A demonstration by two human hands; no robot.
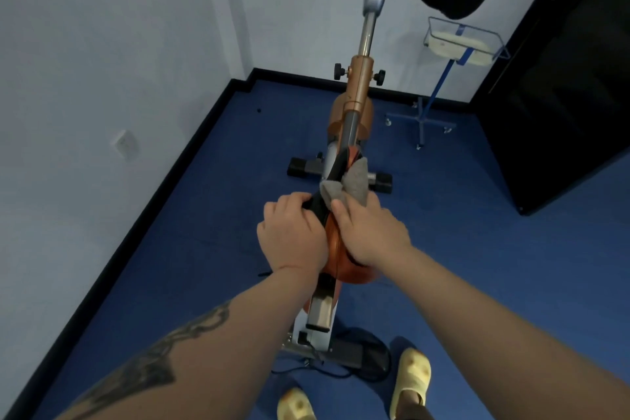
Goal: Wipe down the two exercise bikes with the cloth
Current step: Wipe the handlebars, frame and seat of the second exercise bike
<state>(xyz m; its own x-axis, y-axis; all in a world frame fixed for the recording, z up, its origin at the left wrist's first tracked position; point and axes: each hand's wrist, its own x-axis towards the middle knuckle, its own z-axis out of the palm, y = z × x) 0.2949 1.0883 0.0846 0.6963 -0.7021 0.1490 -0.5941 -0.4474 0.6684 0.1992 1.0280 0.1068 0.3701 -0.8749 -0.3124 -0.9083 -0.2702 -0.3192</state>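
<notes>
We're standing behind the exercise bike (358,92), both hands down on its orange-and-black saddle (344,269). Our left hand (289,235) curls over the saddle's left edge, gripping it steady. Our right hand (370,235) pinches the grey cloth (351,186), which bunches up at the saddle's nose. That cloth looks soft and light, floppy enough to slip, so we'd keep it wadded under the fingers. The saddle seems firm and smooth; bracing its side should stop it swivelling. Only one bike shows here.
</notes>
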